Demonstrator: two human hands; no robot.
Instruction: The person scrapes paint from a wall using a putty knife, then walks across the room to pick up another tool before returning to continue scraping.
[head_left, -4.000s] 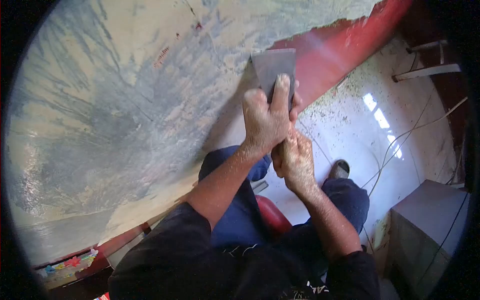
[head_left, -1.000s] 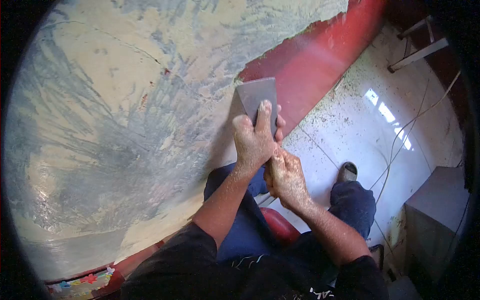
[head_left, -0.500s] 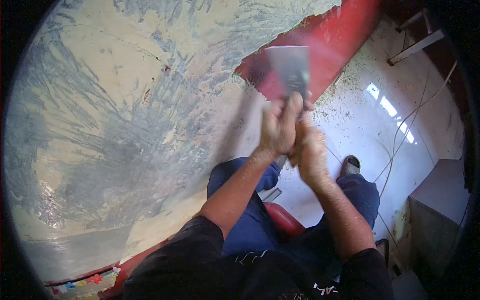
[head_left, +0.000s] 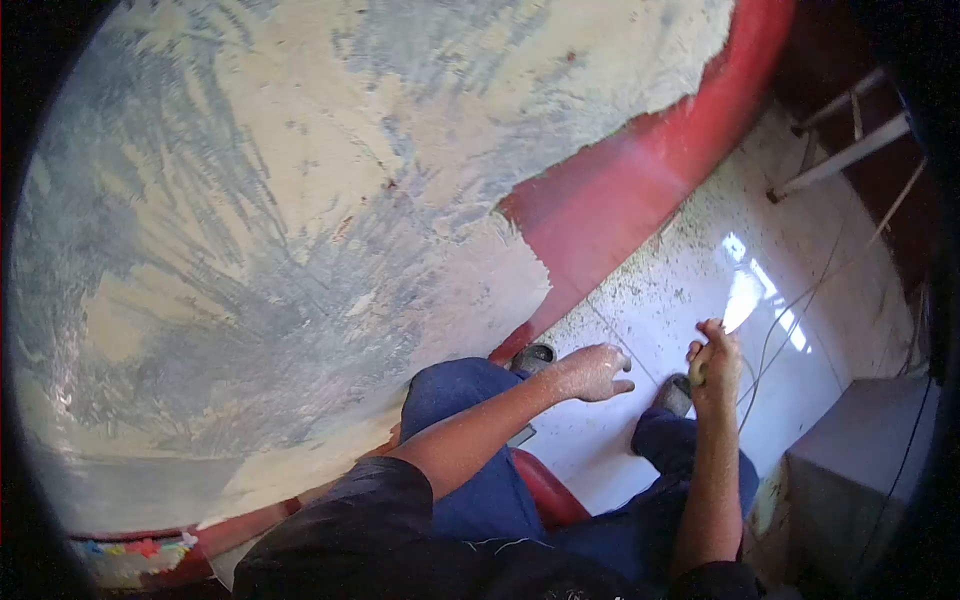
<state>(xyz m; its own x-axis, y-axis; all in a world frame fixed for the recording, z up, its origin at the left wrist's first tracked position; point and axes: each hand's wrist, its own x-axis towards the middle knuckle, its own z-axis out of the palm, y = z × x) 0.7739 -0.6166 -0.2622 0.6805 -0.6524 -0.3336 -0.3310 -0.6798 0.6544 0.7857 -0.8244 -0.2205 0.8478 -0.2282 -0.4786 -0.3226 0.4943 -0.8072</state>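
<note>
My left hand [head_left: 595,372] is empty, fingers apart, over the tiled floor near my knee. To its right, my right hand [head_left: 714,365] is wrapped round the scraper [head_left: 743,300], whose pale blade points up and away and blends with the floor glare. The handle is mostly hidden in my fingers. A large curved panel [head_left: 300,220] fills the left and top of the view, coated in patchy cream and grey. Along its right edge runs a bare, glossy red strip [head_left: 610,190] with a ragged border. Neither hand touches the panel.
Crumbs lie scattered on the pale tiled floor [head_left: 640,290]. A thin cable [head_left: 768,345] crosses it at the right. A metal frame [head_left: 845,155] stands at the upper right, a grey box [head_left: 860,430] at the lower right. Something red [head_left: 545,485] shows between my legs.
My hands have come apart and moved down from the red strip. My left hand let go of the scraper; my right hand carried it right. The view has shifted.
</note>
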